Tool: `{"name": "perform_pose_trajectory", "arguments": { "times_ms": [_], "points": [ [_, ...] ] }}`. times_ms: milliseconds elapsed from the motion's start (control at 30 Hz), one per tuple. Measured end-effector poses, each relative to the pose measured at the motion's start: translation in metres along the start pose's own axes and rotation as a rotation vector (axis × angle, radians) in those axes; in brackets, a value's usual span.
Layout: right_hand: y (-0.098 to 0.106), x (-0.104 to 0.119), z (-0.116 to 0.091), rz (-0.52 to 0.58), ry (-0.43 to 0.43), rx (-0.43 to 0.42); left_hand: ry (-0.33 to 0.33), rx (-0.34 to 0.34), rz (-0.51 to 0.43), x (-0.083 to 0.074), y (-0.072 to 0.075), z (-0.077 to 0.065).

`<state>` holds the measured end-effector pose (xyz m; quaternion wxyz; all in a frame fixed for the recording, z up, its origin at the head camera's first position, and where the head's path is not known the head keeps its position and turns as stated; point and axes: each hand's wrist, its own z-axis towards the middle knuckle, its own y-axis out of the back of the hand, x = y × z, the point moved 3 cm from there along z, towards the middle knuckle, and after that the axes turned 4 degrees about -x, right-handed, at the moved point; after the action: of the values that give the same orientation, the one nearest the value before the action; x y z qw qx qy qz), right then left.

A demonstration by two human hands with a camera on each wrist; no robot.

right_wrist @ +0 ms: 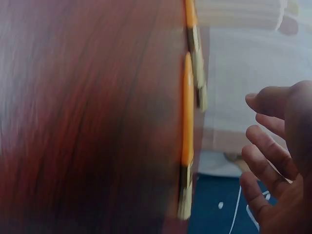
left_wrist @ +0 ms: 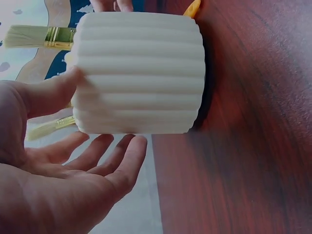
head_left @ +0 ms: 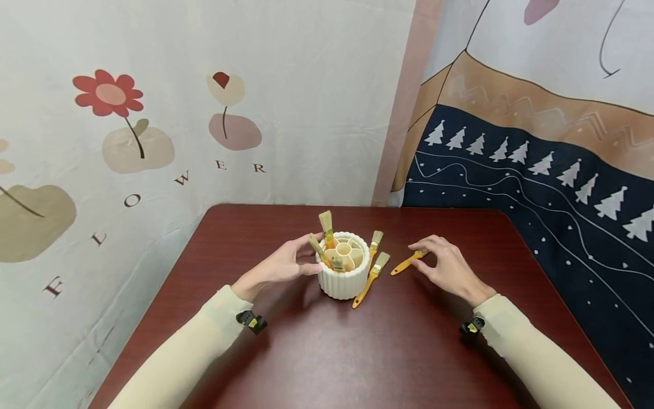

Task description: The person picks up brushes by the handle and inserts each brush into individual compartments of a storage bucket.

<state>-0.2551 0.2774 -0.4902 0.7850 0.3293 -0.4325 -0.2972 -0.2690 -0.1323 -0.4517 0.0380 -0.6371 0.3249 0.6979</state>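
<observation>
A white ribbed brush holder (head_left: 343,287) with a flower-shaped divider stands on the table. My left hand (head_left: 280,263) holds it from the left, thumb at the near rim and fingers round the side (left_wrist: 102,165). Inside it are an upright paintbrush (head_left: 326,224), one leaning left (head_left: 317,247) and one with only its bristles (head_left: 337,263) showing. Two paintbrushes (head_left: 372,276) lie at its right side. Over another yellow-handled paintbrush (head_left: 405,265) hovers my right hand (head_left: 446,267); a gap shows between thumb and fingers, and that brush (right_wrist: 187,126) lies on the table, apart from them.
The dark red table (head_left: 327,352) ends at a back edge just beyond the holder. A pale printed curtain (head_left: 317,113) hangs behind it, and a dark cloth with white trees (head_left: 536,187) hangs at the right. Each wrist wears a small black camera (head_left: 251,322).
</observation>
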Motion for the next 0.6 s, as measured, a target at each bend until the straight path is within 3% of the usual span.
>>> {"name": "perform_pose_trajectory", "arguments": {
  "times_ms": [167, 300, 433, 600],
  "points": [
    [0.003, -0.018, 0.001, -0.011, -0.043, 0.068, -0.031, -0.065, 0.011, -0.005, -0.005, -0.006],
    [0.003, -0.029, 0.002, -0.015, -0.06, 0.122, -0.053, -0.185, 0.112, -0.009, -0.014, -0.015],
    [0.003, -0.038, 0.004, -0.021, -0.071, 0.164, -0.006, -0.336, 0.217, -0.012, -0.026, -0.026],
    [0.002, -0.046, 0.007, -0.041, -0.073, 0.195, 0.032, -0.44, 0.2, -0.014, -0.045, -0.035]
  ]
}}
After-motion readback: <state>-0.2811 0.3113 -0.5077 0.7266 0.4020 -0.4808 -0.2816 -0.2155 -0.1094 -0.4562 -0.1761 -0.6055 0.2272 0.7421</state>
